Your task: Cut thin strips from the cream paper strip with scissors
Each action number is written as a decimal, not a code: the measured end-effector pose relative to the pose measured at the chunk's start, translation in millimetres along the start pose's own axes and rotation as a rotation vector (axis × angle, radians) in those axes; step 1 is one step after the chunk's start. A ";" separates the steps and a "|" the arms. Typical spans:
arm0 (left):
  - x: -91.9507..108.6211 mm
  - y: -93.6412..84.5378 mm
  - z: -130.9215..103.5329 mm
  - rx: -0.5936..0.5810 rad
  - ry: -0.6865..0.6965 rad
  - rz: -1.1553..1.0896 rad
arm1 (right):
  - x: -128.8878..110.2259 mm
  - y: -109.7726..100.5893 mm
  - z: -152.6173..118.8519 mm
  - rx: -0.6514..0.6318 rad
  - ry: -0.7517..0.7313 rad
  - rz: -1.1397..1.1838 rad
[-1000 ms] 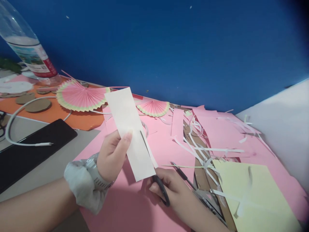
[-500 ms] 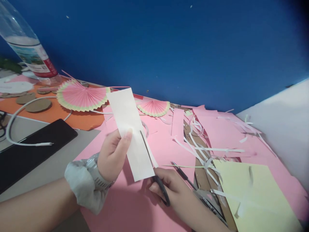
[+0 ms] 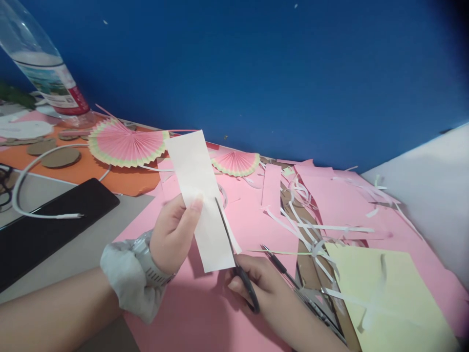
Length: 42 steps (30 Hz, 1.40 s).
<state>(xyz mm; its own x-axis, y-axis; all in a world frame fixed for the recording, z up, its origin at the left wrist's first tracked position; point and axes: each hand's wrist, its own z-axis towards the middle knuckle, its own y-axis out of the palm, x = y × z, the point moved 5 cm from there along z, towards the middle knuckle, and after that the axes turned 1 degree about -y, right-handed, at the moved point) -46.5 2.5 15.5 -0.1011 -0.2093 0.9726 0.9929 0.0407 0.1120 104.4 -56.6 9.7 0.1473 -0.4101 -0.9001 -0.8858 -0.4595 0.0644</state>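
Observation:
A pale cream strip of paper (image 3: 196, 168) is pinched between the thumb and fingers of my left hand (image 3: 176, 234), tilted upward over the pink sheet. My right hand (image 3: 258, 278) grips black-handled scissors (image 3: 247, 283). Their blade runs along the strip's right side, and a thin sliver hangs partly cut away there. Some of my right fingers are hidden behind the handles. Two pleated paper fans, pink with a yellow rim, lie beyond: a larger fan (image 3: 130, 144) at the left and a smaller fan (image 3: 236, 162) behind the strip.
A black phone (image 3: 58, 230) and white cable (image 3: 44, 215) lie at left, near a plastic bottle (image 3: 54, 73). White paper scraps (image 3: 311, 230), a pen (image 3: 278, 261) and a yellow sheet (image 3: 388, 288) lie at right. A blue wall (image 3: 256, 73) stands behind.
The view has shifted slightly. Both hands, the strip and the scissors hold nearly the same positions relative to each other; I see no clear progress in the cut.

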 end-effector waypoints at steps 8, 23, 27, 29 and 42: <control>4.7 3.8 1.1 -0.028 0.012 -0.019 | 5.4 1.4 0.8 -0.009 0.004 0.012; 9.3 5.8 1.9 -0.097 0.062 0.031 | 4.2 3.1 1.3 -0.021 0.016 0.057; 10.0 4.4 1.3 -0.086 0.062 0.087 | 1.2 3.4 1.8 -0.028 -0.001 0.047; 9.8 5.1 0.7 -0.097 0.055 0.086 | 0.6 3.1 1.4 -0.029 -0.003 0.040; 5.8 10.0 -1.3 -0.140 -0.014 0.010 | 4.4 1.5 -1.2 -0.035 0.018 -0.014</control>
<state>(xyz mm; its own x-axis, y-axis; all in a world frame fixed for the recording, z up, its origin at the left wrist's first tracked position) -37.1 0.5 21.9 -0.0912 -0.1955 0.9764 0.9928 -0.0944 0.0739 104.2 -60.0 6.3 0.1673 -0.4172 -0.8933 -0.8680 -0.4920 0.0672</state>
